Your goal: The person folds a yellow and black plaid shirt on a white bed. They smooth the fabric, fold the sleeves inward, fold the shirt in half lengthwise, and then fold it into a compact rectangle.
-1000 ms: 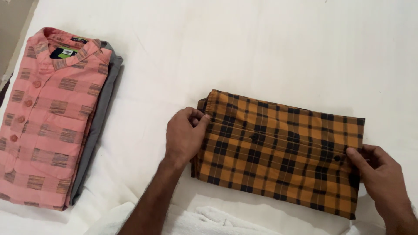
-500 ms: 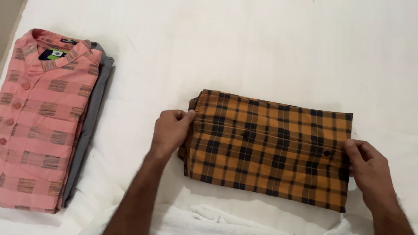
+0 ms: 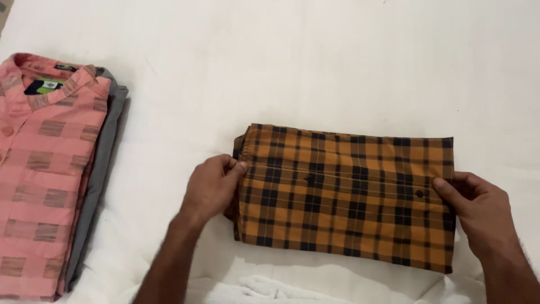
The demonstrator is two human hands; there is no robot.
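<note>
**Two hands, one folded shirt, gripped end to end**

Two hands were on the orange-and-black plaid shirt when I looked down through the head camera. It lay folded into a long rectangle on the white sheet, right of centre and close to me, its long axis running left to right with a slight downward tilt toward the right.

My left hand sat at the left short end, where the stacked folds showed. Its fingers were curled nearly closed, thumb on top, pinching that edge. My right hand was at the opposite short end, thumb laid over the cloth and fingers tucked beneath, also closed on the fabric. So the shirt stretched between the two hands, each at its own end, neither nearer than the other.

Beyond the shirt's far long edge the sheet lay bare and wide. To the left there was a broad strip of sheet before the pink patterned shirt, which lay folded on top of a grey garment, well apart from my left hand. Just beside the plaid shirt's near edge, some rumpled white cloth bunched up at the bottom of the view, leaving little room on that side.
</note>
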